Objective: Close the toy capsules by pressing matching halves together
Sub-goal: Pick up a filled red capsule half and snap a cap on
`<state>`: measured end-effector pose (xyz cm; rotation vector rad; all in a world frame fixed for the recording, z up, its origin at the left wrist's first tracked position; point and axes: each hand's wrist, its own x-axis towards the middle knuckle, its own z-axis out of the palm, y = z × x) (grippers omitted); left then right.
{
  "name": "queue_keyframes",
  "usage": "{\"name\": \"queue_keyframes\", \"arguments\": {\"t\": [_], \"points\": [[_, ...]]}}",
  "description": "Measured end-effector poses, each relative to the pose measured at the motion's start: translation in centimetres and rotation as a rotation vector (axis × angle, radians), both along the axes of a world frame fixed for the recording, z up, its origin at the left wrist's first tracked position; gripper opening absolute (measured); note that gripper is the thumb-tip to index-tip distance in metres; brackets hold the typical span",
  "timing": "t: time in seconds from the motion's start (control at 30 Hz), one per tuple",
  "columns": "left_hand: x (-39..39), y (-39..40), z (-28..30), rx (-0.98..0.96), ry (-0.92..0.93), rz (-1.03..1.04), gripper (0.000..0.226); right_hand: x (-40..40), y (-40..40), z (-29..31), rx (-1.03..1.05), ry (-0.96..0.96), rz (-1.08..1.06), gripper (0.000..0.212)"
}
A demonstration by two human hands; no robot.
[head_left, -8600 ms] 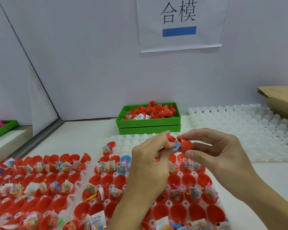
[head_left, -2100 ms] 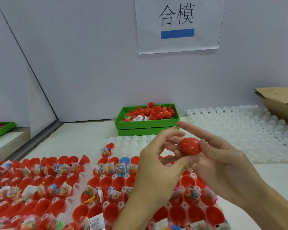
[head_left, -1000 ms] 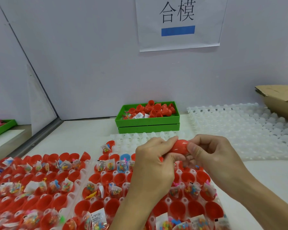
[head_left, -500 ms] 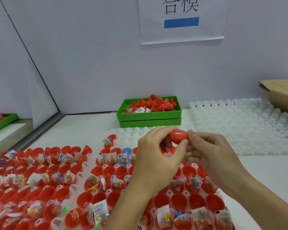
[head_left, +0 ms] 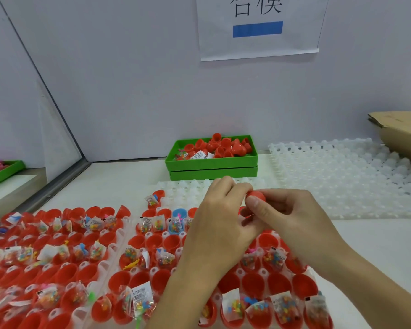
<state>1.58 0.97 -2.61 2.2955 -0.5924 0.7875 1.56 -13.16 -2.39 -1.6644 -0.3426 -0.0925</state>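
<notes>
Both hands pinch one red capsule (head_left: 255, 197) above the trays: my left hand (head_left: 223, 222) at its 9 o'clock, my right hand (head_left: 292, 217) at 3 o'clock, thumb on top. Long axis looks left-right, so I'd squeeze inward.

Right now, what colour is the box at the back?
Green box, seen in the head view.

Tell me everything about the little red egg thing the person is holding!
The red capsule looks like smooth, shiny plastic, rounded like a small egg. Only its top shows; the rest is hidden by fingers, so its seam cannot be seen. The left hand and right hand both pinch it between them, with the right thumb pressed on its front. It is held in the air above the tray of open red halves.
</notes>
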Motion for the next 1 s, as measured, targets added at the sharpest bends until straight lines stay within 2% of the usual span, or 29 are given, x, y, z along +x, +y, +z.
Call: {"name": "queue_keyframes", "arguments": {"t": [0.07, 0.17, 0.27, 0.47, 0.63, 0.7, 0.77, 0.93, 1.0], "points": [[0.11, 0.18, -0.05, -0.059, 0.018, -0.011, 0.037, 0.08, -0.21, 0.07, 0.043, 0.036, 0.025, 0.015], [0.25, 0.22, 0.05, -0.105, 0.019, -0.058, 0.026, 0.04, -0.2, 0.16, 0.087, 0.025, 0.069, 0.021], [0.31, 0.31, 0.07, -0.084, -0.022, -0.064, 0.023, -0.04, -0.13, 0.26, 0.108, 0.004, 0.082, 0.025], [0.26, 0.42, -0.05, -0.021, -0.068, -0.042, 0.036, 0.02, -0.13, 0.21, 0.102, -0.005, 0.046, 0.027], [0.28, 0.46, -0.12, -0.015, -0.082, -0.047, 0.031, -0.06, 0.01, 0.27, 0.103, -0.016, 0.058, 0.032], [0.32, 0.47, -0.26, 0.005, -0.092, -0.036, 0.031, -0.06, 0.15, 0.12, 0.077, -0.026, 0.029, 0.028], [0.34, 0.34, -0.39, 0.003, -0.102, -0.032, 0.03, -0.05, 0.3, -0.03, 0.044, -0.047, 0.0, 0.014], [0.25, -0.1, -0.57, -0.149, -0.062, -0.068, 0.026, -0.27, 0.5, -0.24, -0.035, -0.132, -0.08, 0.014], [0.22, -0.19, -0.55, -0.197, -0.039, -0.077, 0.026, -0.5, 0.63, -0.09, -0.052, -0.171, -0.098, 0.021]]}}
